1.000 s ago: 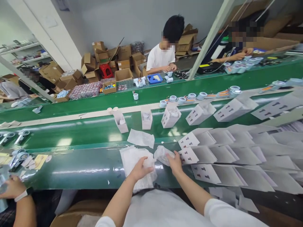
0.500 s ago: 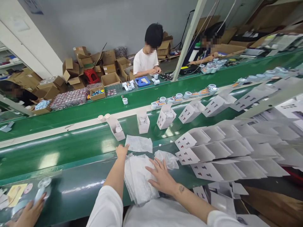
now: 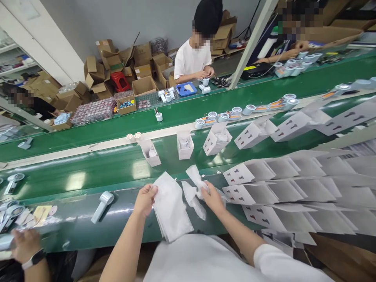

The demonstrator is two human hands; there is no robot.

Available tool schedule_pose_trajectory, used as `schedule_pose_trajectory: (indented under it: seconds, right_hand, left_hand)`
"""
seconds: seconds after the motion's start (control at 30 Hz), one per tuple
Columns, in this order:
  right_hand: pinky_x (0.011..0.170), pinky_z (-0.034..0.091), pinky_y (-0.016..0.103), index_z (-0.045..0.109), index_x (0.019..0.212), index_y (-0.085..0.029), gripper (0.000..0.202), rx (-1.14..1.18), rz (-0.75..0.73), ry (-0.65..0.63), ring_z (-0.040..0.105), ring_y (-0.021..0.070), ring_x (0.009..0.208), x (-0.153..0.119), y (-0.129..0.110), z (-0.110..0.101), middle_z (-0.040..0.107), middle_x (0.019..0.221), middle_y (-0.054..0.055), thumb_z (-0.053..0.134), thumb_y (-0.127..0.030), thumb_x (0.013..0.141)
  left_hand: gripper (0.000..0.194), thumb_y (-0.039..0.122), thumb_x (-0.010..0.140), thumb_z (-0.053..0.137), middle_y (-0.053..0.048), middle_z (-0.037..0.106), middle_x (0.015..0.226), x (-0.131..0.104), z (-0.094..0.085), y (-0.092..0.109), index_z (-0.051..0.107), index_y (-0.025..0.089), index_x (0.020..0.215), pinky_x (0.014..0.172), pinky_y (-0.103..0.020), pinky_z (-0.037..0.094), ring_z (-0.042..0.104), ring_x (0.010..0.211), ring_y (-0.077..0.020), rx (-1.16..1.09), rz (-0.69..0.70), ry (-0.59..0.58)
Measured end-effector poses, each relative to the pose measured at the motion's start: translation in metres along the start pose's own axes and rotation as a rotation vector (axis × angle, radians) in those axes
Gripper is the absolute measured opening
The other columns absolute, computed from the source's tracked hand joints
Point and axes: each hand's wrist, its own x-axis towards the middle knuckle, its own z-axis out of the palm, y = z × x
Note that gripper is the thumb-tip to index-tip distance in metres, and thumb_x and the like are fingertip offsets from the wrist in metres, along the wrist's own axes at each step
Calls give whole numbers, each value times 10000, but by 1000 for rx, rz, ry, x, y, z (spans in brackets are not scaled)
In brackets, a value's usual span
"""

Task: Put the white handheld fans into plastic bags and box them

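The left hand [image 3: 145,200] has its thumb and finger shut on the edge of the white wraps [image 3: 172,209], by the person's belly; I cannot tell how many it has. I think a soft pinch on just one is best, so the pile stays neat. The right hand [image 3: 212,197] has its fingers curled around some crumpled wrap [image 3: 197,178], just right of the pile. A light hold should do; a hard tug may rip it.

The blue gadget [image 3: 102,205] looks smooth and shiny, with a round head and straight handle. The white wraps look flat and thin. The crumpled wrap is wrinkly and see-through. The white boxes [image 3: 237,174] look like stiff card, with sharp corners.
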Motion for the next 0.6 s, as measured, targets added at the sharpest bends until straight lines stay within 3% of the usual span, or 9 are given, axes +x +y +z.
schedule_pose_trajectory:
  seconds: [0.1, 0.17, 0.23, 0.3, 0.4, 0.43, 0.5, 0.57, 0.6]
  right_hand:
    - [885, 474, 431, 534, 1187, -180, 454, 25, 38, 19, 606, 267, 987, -1, -19, -8, 641, 1103, 107, 429, -430, 822]
    - [913, 456, 424, 511, 1216, -204, 467, 44, 42, 36, 587, 260, 1025, -3, -31, -14, 621, 1150, 91, 427, -458, 834]
    - [939, 443, 405, 493, 1235, -231, 477, 103, 15, 18, 563, 248, 1073, -7, -41, -20, 589, 1207, 74, 452, -476, 827]
    - [960, 433, 395, 467, 1258, -240, 521, 183, -34, -45, 533, 245, 1125, -13, -50, -23, 550, 1260, 74, 511, -475, 795]
    - [1004, 403, 409, 415, 1306, -232, 622, 223, -124, -191, 478, 258, 1204, -34, -63, -24, 502, 1309, 97, 596, -416, 740]
    - [1023, 385, 423, 406, 1315, -230, 640, 210, -166, -244, 455, 266, 1230, -43, -67, -23, 486, 1324, 106, 612, -388, 730]
    - [1043, 358, 457, 404, 1321, -235, 650, 184, -269, -363, 400, 283, 1278, -62, -74, -19, 439, 1364, 122, 631, -346, 723]
    - [1057, 333, 483, 387, 1339, -244, 699, 183, -334, -486, 327, 297, 1327, -78, -80, -14, 364, 1422, 130, 665, -337, 705]
    - [1054, 335, 488, 355, 1362, -248, 765, 202, -318, -552, 320, 299, 1330, -83, -82, -11, 348, 1432, 134, 695, -342, 683]
  left_hand:
    - [329, 429, 587, 756, 1, 543, 532, -8, -2, -21, 621, 135, 644, 531, -272, 424, 497, 485, -123, 101, -57, 1]
    - [245, 348, 576, 768, 5, 538, 531, -4, 0, -33, 635, 150, 632, 572, -286, 434, 519, 532, -147, 163, -44, 55]
    - [204, 263, 564, 768, -22, 605, 665, 1, 0, -38, 659, 179, 714, 696, -318, 454, 579, 724, -206, 213, 2, 151]
    - [291, 221, 565, 761, -64, 639, 920, 1, -2, -38, 661, 208, 839, 853, -347, 424, 542, 1007, -261, 250, 66, 263]
    - [312, 328, 652, 726, -95, 602, 1103, -17, -1, -31, 641, 208, 927, 936, -363, 388, 467, 1153, -280, 227, 139, 390]
    - [325, 403, 684, 701, -103, 615, 1079, -27, 2, -28, 640, 194, 926, 907, -367, 410, 501, 1111, -281, 167, 115, 373]
    - [444, 519, 687, 683, -118, 649, 1014, -51, 13, -24, 645, 164, 950, 814, -365, 461, 577, 989, -274, -28, -19, 199]
    - [533, 505, 630, 747, -128, 671, 1000, -72, 27, -21, 644, 147, 1011, 758, -353, 482, 617, 919, -268, -229, -150, -26]
    - [546, 460, 602, 785, -128, 681, 987, -80, 34, -21, 645, 142, 1024, 749, -349, 486, 630, 899, -266, -304, -173, -76]
